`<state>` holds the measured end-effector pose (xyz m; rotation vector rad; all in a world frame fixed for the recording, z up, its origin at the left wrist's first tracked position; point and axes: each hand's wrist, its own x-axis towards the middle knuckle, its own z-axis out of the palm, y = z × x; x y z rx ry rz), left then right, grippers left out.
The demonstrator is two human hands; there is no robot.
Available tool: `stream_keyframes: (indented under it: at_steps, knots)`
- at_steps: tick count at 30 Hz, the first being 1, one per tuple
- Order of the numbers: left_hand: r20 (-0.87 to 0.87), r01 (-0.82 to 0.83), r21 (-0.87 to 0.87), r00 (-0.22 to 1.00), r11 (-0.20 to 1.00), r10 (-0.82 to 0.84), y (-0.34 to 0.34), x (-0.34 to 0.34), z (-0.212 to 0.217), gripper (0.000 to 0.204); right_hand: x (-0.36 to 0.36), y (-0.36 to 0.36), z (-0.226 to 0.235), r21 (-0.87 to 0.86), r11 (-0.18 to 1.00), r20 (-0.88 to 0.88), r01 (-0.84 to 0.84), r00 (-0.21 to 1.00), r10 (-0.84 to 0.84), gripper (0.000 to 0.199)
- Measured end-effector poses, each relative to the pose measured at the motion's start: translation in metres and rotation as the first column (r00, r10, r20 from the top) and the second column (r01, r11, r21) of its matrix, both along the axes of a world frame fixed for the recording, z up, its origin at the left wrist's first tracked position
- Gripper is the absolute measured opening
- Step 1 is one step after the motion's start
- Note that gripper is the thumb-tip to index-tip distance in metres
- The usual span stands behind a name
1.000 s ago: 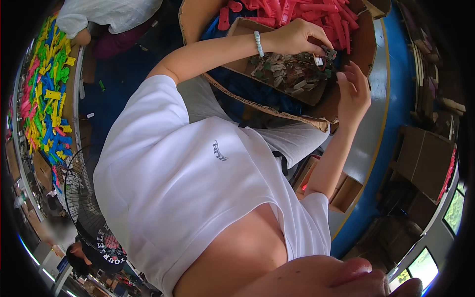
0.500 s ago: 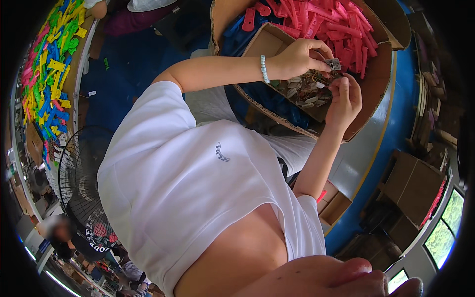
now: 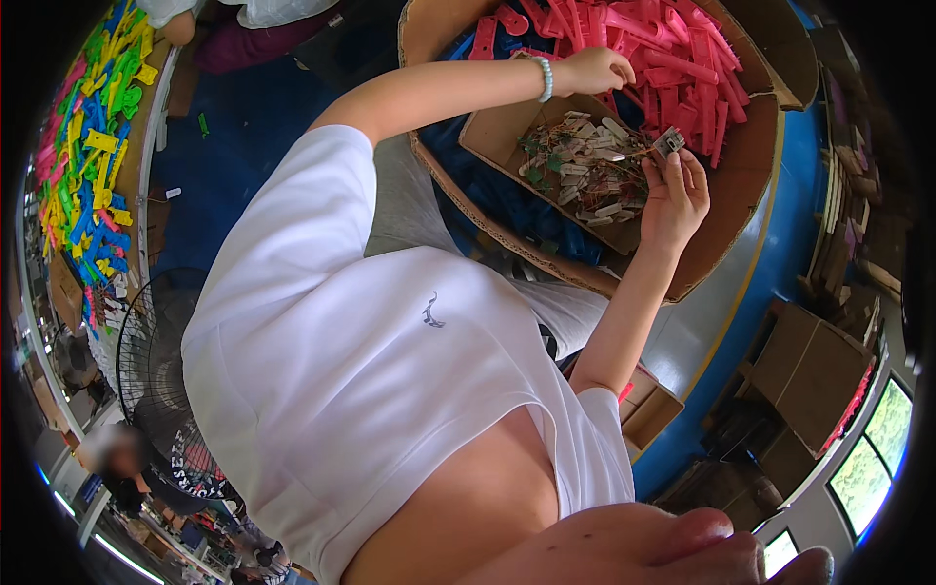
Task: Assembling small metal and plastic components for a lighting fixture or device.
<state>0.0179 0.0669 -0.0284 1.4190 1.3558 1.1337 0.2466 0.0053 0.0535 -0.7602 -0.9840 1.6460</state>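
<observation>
My left hand (image 3: 597, 70), with a pale bead bracelet on its wrist, rests with curled fingers at the far edge of a small cardboard box (image 3: 492, 136), against a heap of pink plastic pieces (image 3: 673, 49). Whether it grips anything is hidden. My right hand (image 3: 673, 190) is raised over the box and pinches a small grey metal clip (image 3: 668, 144) between thumb and fingertips. The box holds several small metal clips and springs (image 3: 585, 171). Blue plastic pieces (image 3: 507, 210) lie beside and under the box.
Box and plastic pieces sit in a large round cardboard tub (image 3: 726, 234) on a blue stand. A bench with mixed coloured plastic pieces (image 3: 88, 156) runs along the left. A floor fan (image 3: 156, 390) stands lower left, brown cartons (image 3: 809, 370) at right. Another person (image 3: 263, 12) is at the top.
My left hand has drawn away from the right hand and the clip, back to the pink heap. The right hand still holds the clip over the box.
</observation>
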Motion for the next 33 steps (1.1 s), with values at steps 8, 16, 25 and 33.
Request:
stream_keyframes:
  at_steps: [8,16,25,33]
  knots:
    - [-0.606,-0.512,-0.084,0.707,0.855,0.364,0.093,-0.005,-0.092,0.06,0.002,0.001,0.017,0.072,0.997,0.065,0.012,0.998,-0.017,0.021]
    - [-0.508,-0.563,0.002,0.711,0.826,0.486,0.086,0.005,-0.082,0.055,0.017,-0.011,0.037,0.105,0.99,0.007,-0.095,0.995,0.094,0.031]
    - [0.221,-0.129,-0.107,0.964,0.986,0.15,-0.014,0.012,0.024,0.058,0.012,-0.029,0.044,0.462,0.886,0.172,-0.036,0.984,-0.05,0.027]
    - [0.325,-0.093,0.282,0.946,0.955,-0.004,-0.114,0.023,0.122,0.065,0.007,-0.053,0.085,0.587,0.806,0.493,-0.075,0.822,-0.283,0.021]
